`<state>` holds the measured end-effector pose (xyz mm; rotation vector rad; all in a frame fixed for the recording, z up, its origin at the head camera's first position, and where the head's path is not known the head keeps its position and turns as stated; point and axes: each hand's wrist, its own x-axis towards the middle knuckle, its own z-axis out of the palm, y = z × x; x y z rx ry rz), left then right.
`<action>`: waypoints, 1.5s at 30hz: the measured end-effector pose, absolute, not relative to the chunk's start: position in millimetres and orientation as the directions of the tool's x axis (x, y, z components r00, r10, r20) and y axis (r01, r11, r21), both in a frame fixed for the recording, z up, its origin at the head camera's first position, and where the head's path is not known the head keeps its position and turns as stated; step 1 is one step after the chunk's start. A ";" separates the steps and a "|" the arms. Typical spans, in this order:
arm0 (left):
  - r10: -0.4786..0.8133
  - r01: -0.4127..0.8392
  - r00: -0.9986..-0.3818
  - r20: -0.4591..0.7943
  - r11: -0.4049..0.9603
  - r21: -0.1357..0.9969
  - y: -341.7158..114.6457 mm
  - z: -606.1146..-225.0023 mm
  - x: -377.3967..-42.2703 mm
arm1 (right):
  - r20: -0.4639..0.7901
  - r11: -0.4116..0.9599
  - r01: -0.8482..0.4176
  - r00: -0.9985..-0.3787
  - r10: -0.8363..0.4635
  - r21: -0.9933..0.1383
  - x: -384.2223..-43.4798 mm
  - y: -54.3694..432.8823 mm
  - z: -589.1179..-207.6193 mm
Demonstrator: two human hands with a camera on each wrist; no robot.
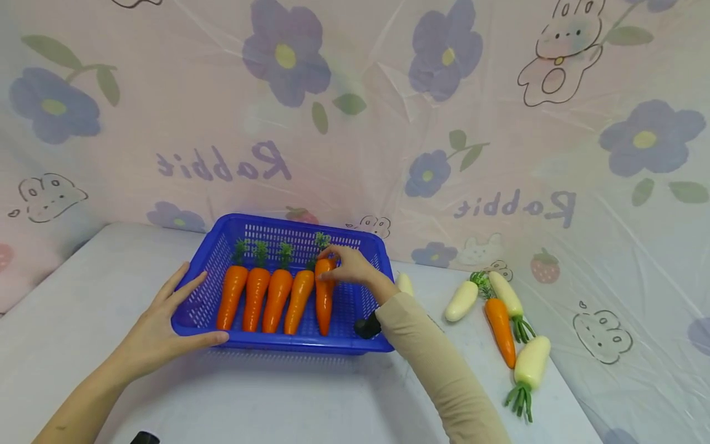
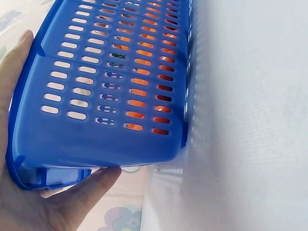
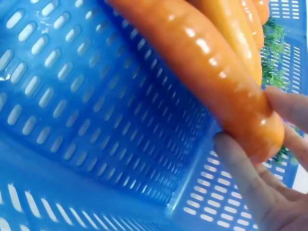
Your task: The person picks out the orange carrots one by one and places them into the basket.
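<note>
A blue plastic basket (image 1: 266,341) with slotted walls holds a row of several orange carrots (image 1: 257,299) with leafy green tops. At its front left corner my left hand (image 1: 161,324) rests spread, thumb along the front rim and straight fingers against the left side. The left wrist view shows this hand (image 2: 36,204) at the basket's corner, beside the slotted outer wall (image 2: 96,139). Inside the basket my right hand (image 1: 350,266) pinches the thick top end of the rightmost carrot (image 1: 324,302). Up close, thumb and fingers lie on opposite sides of that carrot (image 3: 207,62).
Right of the basket on the white table (image 1: 266,401) lie another carrot (image 1: 501,333) and several white radishes (image 1: 531,364). One white radish (image 1: 405,283) is partly hidden behind the basket and right arm. A patterned curtain (image 1: 355,142) hangs behind.
</note>
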<state>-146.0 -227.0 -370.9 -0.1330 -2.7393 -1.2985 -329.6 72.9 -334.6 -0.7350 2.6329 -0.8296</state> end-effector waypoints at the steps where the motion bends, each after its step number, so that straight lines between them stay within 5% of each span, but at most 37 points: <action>1: 0.033 0.123 -0.991 0.132 0.633 0.765 -226.8 -370.9 -146.0 | -0.136 0.709 -0.365 -0.829 -0.543 -0.603 -329.1 73.3 -334.7; 12: 0.039 0.126 -0.991 0.131 0.634 0.763 -224.7 -369.9 -146.0 | -0.300 0.730 -0.265 -0.784 -0.543 -0.630 -324.6 77.0 -334.0; 22: 0.039 0.117 -0.992 0.119 0.643 0.757 -222.3 -371.5 -146.8 | -0.479 0.794 -0.287 -0.671 -0.566 -0.536 -319.4 78.8 -332.8; 33: 0.038 0.117 -0.992 0.120 0.640 0.760 -223.6 -374.2 -146.8 | -0.404 0.802 -0.414 -0.706 -0.582 -0.430 -311.3 89.4 -311.9; 45: 0.035 0.105 -0.993 0.109 0.660 0.744 -228.1 -372.8 -147.1 | -0.243 0.715 -0.467 -0.722 -0.648 -0.521 -297.0 111.5 -282.3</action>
